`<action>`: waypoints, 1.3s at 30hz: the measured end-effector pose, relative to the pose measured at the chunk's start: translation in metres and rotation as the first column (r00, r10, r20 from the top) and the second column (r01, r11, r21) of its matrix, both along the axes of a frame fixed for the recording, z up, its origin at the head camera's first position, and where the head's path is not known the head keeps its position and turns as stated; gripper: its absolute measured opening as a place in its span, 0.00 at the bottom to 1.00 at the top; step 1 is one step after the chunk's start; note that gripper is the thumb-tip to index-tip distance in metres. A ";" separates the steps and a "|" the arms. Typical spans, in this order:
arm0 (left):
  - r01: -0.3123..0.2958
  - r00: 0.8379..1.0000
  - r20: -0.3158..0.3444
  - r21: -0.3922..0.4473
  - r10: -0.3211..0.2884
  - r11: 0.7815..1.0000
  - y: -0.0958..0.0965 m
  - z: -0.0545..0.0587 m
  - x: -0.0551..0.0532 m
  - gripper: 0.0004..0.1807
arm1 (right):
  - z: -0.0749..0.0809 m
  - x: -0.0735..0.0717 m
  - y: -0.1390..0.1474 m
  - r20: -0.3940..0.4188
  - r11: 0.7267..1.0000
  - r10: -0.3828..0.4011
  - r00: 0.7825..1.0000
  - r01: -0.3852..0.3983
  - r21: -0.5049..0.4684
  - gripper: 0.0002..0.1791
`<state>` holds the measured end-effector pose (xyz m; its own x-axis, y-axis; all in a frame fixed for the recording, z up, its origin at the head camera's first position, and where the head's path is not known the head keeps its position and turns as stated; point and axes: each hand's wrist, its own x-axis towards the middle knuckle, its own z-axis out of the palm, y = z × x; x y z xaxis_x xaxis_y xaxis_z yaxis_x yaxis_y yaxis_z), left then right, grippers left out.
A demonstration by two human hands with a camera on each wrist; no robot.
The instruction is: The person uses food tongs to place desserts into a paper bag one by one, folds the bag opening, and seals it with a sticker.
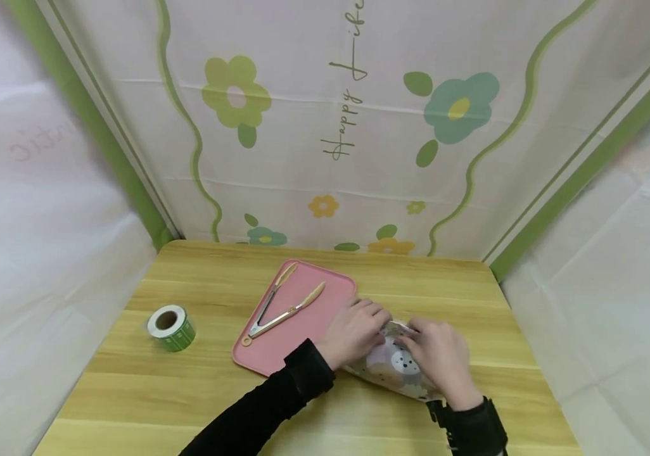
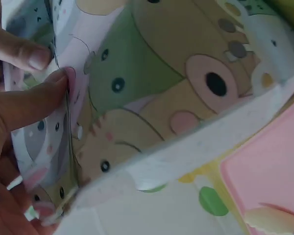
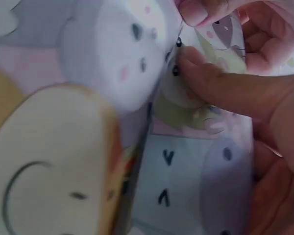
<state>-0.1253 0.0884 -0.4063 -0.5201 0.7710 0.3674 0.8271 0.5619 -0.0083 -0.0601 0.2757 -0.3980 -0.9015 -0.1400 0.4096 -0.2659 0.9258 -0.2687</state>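
A bag printed with cartoon animals lies on the table at the right, beside and partly over the tray's near right corner. My left hand pinches the bag's top edge from the left. From the other side my right hand grips the same edge, its thumb pressed on the print. In the right wrist view a narrow dark slit runs along the bag's edge; what is inside cannot be made out. Both thumbs sit close together at this edge in the left wrist view.
A pink tray left of the bag carries metal tongs with cream tips, legs spread. Farther left on the wooden table stands a roll of green labels. A flower-printed curtain hangs behind the table.
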 end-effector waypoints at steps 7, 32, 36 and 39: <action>0.126 0.975 0.154 0.221 -0.162 0.967 -0.017 -0.008 -0.015 0.08 | -0.005 0.017 0.048 -0.051 0.994 0.048 0.998 -0.053 -0.098 0.07; 0.003 0.997 -0.076 0.090 0.004 0.996 0.016 -0.004 0.014 0.07 | -0.018 0.018 -0.002 -0.159 1.000 -0.013 0.987 0.012 -0.007 0.09; 0.009 1.000 -0.020 0.155 -0.006 0.988 0.018 -0.010 0.008 0.06 | -0.018 0.018 0.002 -0.150 0.998 -0.042 0.988 0.033 -0.057 0.07; 0.012 1.000 0.021 0.194 -0.017 0.981 0.014 -0.014 0.003 0.05 | -0.018 0.020 0.014 -0.151 0.997 -0.020 0.988 0.010 -0.071 0.07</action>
